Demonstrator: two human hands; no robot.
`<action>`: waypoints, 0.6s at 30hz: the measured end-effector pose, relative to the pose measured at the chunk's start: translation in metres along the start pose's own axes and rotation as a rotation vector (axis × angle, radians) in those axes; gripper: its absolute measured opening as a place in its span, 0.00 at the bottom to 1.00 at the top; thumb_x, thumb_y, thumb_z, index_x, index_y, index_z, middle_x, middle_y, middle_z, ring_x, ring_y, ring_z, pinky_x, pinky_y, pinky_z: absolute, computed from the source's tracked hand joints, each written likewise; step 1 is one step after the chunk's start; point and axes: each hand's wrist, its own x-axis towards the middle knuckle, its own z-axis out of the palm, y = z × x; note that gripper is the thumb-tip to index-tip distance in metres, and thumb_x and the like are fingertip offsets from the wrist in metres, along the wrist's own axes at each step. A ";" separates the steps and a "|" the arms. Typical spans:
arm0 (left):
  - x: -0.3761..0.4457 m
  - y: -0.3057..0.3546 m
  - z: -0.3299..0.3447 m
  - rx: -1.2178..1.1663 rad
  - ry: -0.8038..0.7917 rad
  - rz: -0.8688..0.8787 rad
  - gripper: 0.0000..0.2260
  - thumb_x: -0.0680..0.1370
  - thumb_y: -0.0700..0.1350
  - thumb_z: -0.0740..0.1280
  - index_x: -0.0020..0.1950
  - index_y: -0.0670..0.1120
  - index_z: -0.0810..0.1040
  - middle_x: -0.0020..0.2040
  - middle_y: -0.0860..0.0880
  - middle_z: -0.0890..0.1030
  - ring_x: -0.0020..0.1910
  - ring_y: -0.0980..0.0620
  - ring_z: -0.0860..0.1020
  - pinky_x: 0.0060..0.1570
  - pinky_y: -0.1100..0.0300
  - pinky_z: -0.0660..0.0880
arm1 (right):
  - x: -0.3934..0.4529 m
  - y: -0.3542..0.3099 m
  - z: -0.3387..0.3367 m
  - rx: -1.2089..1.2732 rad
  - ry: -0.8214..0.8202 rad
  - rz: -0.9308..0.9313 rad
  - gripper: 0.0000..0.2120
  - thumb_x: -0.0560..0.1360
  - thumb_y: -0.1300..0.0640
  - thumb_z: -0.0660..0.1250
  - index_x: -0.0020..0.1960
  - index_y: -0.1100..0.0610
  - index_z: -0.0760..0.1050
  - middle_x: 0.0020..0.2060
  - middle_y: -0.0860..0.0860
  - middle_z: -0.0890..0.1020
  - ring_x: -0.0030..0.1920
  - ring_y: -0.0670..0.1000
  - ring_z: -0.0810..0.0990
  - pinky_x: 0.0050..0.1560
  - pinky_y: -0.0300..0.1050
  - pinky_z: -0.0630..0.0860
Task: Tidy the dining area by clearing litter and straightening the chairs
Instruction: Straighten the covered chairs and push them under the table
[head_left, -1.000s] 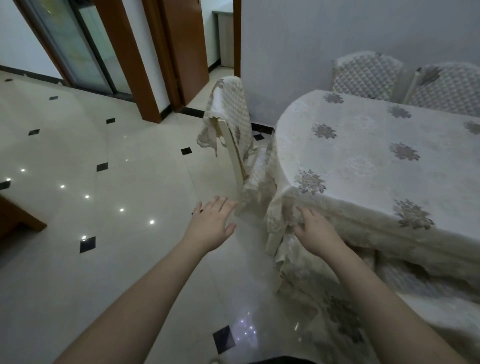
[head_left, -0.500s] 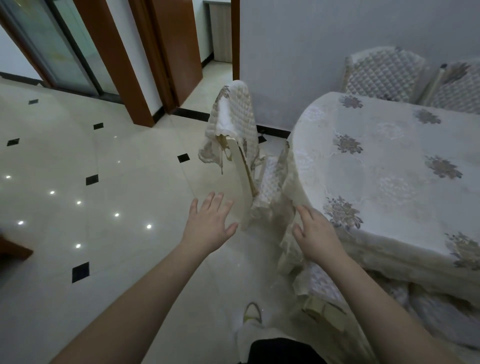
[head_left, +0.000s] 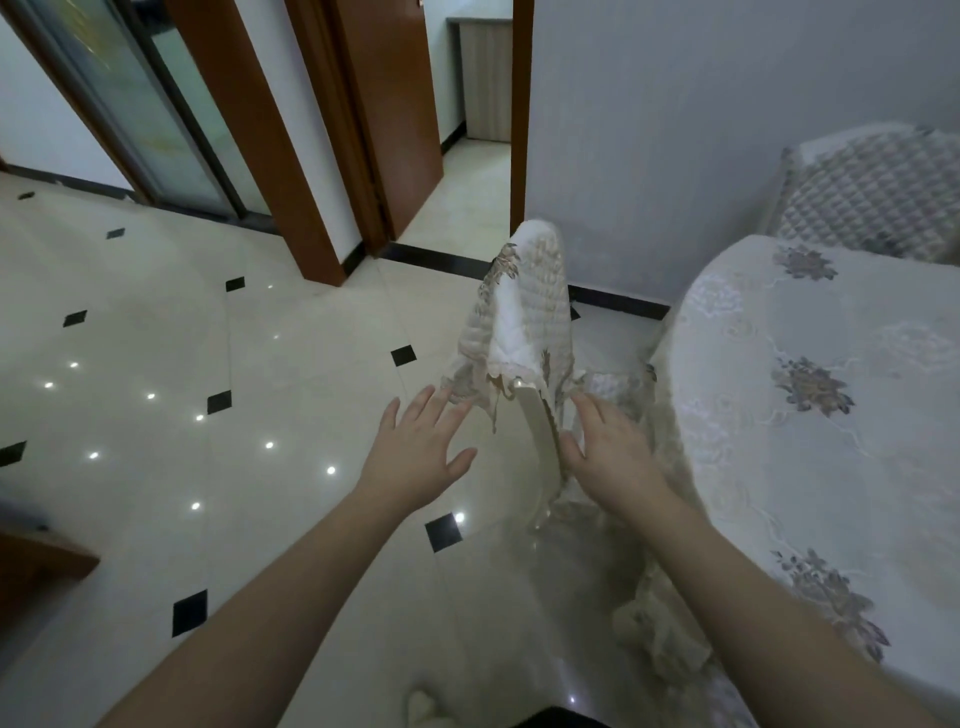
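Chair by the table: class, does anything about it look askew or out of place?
Yes. The chair has its quilted cover hanging crooked, bunched to one side, leaving the pale frame bare between the hands.

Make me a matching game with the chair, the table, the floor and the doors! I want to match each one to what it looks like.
Things:
1. chair
2. table
3. floor
4. door

Looks:
A. plain brown wood
B. shiny pale tiles with small black diamonds
C. quilted cream cover draped over its backrest, between the left hand and right hand
D. white cloth with grey flower patterns spread on top

Pairs: 1-C, 2-D, 3-B, 4-A
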 end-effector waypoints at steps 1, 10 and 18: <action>0.014 -0.012 0.001 -0.002 0.024 0.006 0.30 0.77 0.64 0.47 0.77 0.54 0.55 0.78 0.49 0.58 0.77 0.48 0.53 0.73 0.43 0.51 | 0.015 -0.006 0.005 0.002 0.002 0.005 0.27 0.80 0.45 0.53 0.76 0.54 0.56 0.73 0.54 0.64 0.72 0.54 0.62 0.71 0.50 0.59; 0.120 -0.138 0.005 -0.062 0.057 0.134 0.29 0.78 0.63 0.49 0.77 0.54 0.55 0.77 0.49 0.59 0.76 0.49 0.55 0.73 0.46 0.51 | 0.167 -0.071 0.039 0.023 0.035 0.197 0.31 0.78 0.43 0.57 0.74 0.60 0.56 0.70 0.58 0.67 0.67 0.58 0.68 0.67 0.53 0.66; 0.239 -0.205 0.001 -0.033 0.059 0.370 0.27 0.79 0.55 0.59 0.77 0.53 0.57 0.76 0.48 0.61 0.76 0.48 0.56 0.72 0.48 0.53 | 0.232 -0.084 0.076 0.081 -0.045 0.498 0.36 0.77 0.44 0.60 0.75 0.62 0.52 0.69 0.63 0.67 0.67 0.62 0.68 0.64 0.55 0.68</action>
